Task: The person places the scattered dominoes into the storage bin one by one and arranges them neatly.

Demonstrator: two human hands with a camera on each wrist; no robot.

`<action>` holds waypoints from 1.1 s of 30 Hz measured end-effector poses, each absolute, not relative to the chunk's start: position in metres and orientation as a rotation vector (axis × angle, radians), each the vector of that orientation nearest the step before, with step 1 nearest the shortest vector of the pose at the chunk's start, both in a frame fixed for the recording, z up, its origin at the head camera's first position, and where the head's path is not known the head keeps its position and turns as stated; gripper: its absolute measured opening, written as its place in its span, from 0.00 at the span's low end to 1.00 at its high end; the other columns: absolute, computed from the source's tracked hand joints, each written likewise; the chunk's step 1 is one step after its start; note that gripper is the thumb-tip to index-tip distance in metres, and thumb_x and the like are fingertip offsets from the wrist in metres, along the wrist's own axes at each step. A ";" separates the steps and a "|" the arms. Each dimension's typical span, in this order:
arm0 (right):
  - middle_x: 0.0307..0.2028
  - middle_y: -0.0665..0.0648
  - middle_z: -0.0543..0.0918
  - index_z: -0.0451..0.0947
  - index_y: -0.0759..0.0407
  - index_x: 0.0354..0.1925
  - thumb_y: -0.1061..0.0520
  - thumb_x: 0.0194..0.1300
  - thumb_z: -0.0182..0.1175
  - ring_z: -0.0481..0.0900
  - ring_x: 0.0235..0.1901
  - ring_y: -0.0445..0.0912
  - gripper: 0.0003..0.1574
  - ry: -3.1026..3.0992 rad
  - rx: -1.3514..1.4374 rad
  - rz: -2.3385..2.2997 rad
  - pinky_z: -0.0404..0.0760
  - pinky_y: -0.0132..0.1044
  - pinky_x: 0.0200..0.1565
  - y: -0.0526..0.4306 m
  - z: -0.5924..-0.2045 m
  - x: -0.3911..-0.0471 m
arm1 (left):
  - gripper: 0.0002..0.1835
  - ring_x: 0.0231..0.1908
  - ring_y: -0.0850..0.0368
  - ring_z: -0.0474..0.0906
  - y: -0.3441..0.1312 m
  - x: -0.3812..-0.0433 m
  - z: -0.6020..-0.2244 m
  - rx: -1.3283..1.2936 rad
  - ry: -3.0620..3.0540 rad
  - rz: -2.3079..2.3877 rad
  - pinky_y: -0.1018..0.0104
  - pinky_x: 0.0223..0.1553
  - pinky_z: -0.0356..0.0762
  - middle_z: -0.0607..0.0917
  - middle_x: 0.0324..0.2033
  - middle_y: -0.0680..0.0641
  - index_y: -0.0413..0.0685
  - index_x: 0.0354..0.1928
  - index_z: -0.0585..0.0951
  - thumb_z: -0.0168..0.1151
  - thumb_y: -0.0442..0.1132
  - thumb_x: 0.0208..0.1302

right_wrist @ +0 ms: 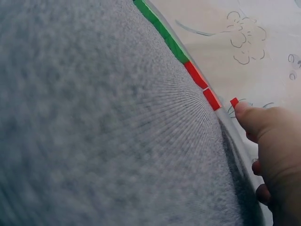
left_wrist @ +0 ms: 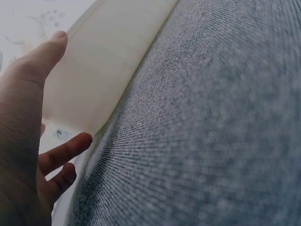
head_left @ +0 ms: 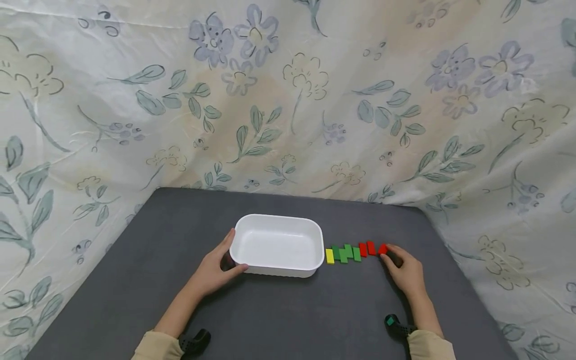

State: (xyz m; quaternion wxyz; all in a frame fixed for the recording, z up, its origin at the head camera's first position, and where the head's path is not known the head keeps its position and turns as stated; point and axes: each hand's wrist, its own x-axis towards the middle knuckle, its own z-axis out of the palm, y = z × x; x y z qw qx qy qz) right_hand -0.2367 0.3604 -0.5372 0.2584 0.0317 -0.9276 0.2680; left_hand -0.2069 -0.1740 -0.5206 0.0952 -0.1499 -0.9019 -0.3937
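Note:
A white rectangular tub (head_left: 279, 270) stands on the dark grey table. My left hand (head_left: 214, 267) holds its left end, thumb at the front and fingertips along the side; in the left wrist view the thumb lies against the tub wall (left_wrist: 103, 56) and the lower fingers are spread. To the tub's right runs a staggered row of small flat blocks: a yellow block (head_left: 330, 256), several green blocks (head_left: 343, 255) and two red blocks (head_left: 371, 248). Just beyond the row's right end, my right hand (head_left: 407, 270) pinches a red block (right_wrist: 234, 101) between thumb and fingers.
A grey cloth surface (head_left: 292, 315) covers the table. Flower-printed fabric (head_left: 288, 100) hangs behind and at both sides. Black wrist devices sit on the left wrist (head_left: 195, 342) and the right wrist (head_left: 398, 327).

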 end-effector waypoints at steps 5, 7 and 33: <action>0.49 0.68 0.89 0.85 0.65 0.60 0.55 0.68 0.74 0.62 0.20 0.37 0.26 -2.499 0.049 0.720 0.64 0.35 0.25 0.356 -0.532 -0.235 | 0.58 0.38 0.61 0.76 -0.174 -0.208 -0.519 -0.449 -2.669 -1.184 0.63 0.46 0.77 0.59 0.83 0.45 0.49 0.85 0.55 0.77 0.58 0.62; 0.48 0.68 0.89 0.86 0.65 0.59 0.56 0.67 0.75 0.61 0.18 0.37 0.25 -2.482 0.051 0.708 0.62 0.35 0.24 0.353 -0.529 -0.234 | 0.58 0.38 0.60 0.76 -0.173 -0.209 -0.519 -0.455 -2.664 -1.201 0.63 0.46 0.78 0.59 0.83 0.45 0.49 0.85 0.55 0.78 0.58 0.62; 0.54 0.67 0.89 0.88 0.62 0.57 0.57 0.64 0.77 0.63 0.20 0.35 0.24 -2.419 0.224 0.827 0.63 0.33 0.23 0.279 -0.490 -0.229 | 0.57 0.37 0.62 0.76 -0.183 -0.198 -0.516 -0.471 -2.647 -1.292 0.67 0.41 0.79 0.59 0.83 0.43 0.48 0.85 0.55 0.78 0.54 0.62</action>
